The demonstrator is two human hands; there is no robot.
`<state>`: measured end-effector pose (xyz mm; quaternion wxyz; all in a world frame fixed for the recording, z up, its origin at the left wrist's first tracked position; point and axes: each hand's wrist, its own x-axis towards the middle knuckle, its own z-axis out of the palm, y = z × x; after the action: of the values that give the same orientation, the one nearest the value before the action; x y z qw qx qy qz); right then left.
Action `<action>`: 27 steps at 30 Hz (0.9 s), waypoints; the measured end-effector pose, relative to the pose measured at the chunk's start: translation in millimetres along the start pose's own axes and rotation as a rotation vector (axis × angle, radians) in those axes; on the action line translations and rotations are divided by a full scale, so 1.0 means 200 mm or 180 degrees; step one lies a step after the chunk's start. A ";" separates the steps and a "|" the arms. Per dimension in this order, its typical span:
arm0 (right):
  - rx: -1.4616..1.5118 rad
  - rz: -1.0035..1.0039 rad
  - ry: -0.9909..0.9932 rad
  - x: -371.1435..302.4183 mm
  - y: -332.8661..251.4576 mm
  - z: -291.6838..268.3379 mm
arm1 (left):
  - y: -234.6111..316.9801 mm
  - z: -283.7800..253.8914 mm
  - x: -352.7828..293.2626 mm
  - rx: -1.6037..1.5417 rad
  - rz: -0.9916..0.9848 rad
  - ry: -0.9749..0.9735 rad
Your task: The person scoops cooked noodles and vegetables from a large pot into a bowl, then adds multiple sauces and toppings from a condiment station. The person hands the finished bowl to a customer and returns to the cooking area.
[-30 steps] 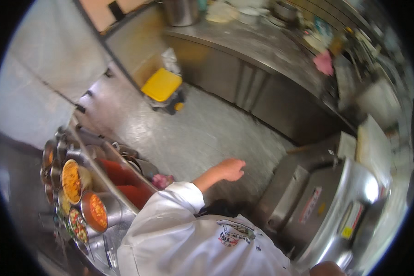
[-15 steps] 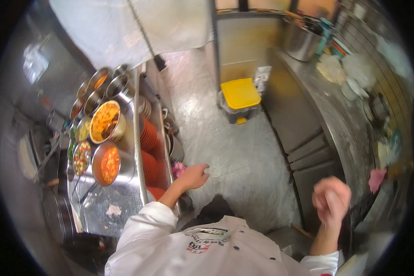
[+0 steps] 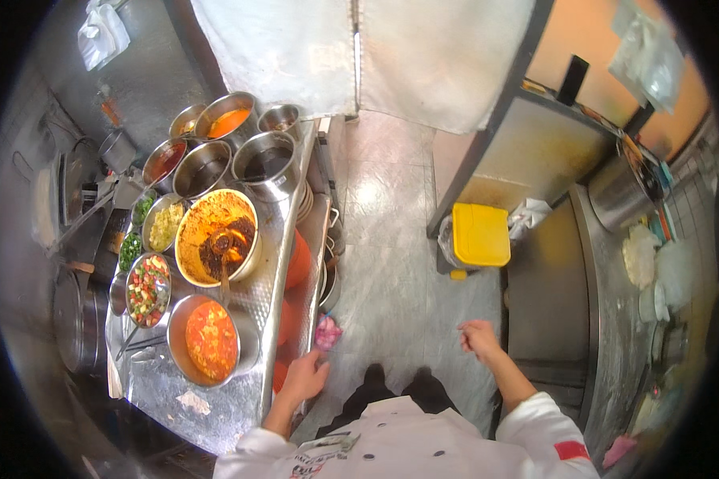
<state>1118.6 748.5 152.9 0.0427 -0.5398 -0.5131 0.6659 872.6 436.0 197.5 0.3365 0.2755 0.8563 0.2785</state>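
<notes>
My left hand [image 3: 305, 377] hangs beside the right edge of a steel table [image 3: 156, 383], its fingers loosely apart and nothing in them. My right hand [image 3: 479, 339] is over the floor, fingers half bent and apart, empty as well. Nearest on the table to my left hand is a steel pot of orange-red soupy food [image 3: 212, 339]. Behind it stands a cream tub [image 3: 252, 267] holding dark red sauce and a ladle. A bowl of diced vegetables [image 3: 148, 291] and a bowl of chopped yellowish food [image 3: 165, 226] sit to their left.
Several steel pots, one with dark liquid [image 3: 268, 164], crowd the table's far end. Red stacked ware [image 3: 298, 259] sits below its edge. A yellow-lidded bin [image 3: 481, 234] stands ahead right, beside a steel counter [image 3: 607, 319]. White curtains [image 3: 439, 56] hang over the doorway.
The view has turned left, bringing the table and doorway nearer the middle. My right hand has swung inward and lower, its fingers less curled. My left hand remains beside the table.
</notes>
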 end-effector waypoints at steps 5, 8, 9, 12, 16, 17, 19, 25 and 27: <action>-0.0676 0.0131 -0.0702 0.57 -0.06 0.22 | -0.21 0.09 -0.07 -0.0236 -0.0440 0.0507; -0.0960 0.0343 -0.1041 0.94 -0.11 0.39 | -0.30 0.18 -0.06 -0.0184 -0.0499 0.0816; -0.1078 0.0502 -0.1083 1.04 -0.12 0.46 | -0.32 0.21 -0.06 -0.0202 -0.0740 0.0811; -0.1583 0.0414 -0.1441 1.28 -0.25 0.61 | -0.31 0.34 -0.08 -0.0180 -0.1052 0.1085; -0.3114 -0.2133 -0.1690 1.32 -0.65 0.71 | -0.25 0.49 -0.03 0.0019 -0.1459 0.0693; -0.3815 -0.3206 -0.1599 1.31 -0.82 0.74 | -0.23 0.52 0.01 -0.0123 -0.1560 0.0699; -0.4168 -0.4029 -0.1631 1.30 -1.27 0.80 | -0.16 0.57 0.06 -0.0379 -0.1747 0.0681; -0.6664 -0.5144 0.1929 1.38 -2.58 0.63 | -0.06 0.59 0.22 -0.0335 -0.1526 0.1173; -0.6233 -0.3461 0.2102 1.31 -2.73 0.34 | -0.07 0.59 0.24 -0.0584 -0.1649 0.1188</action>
<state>686.7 1122.2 366.5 0.0191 -0.1982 -0.9351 -0.2931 924.6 492.7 95.9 0.2569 -0.0386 0.9161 0.3054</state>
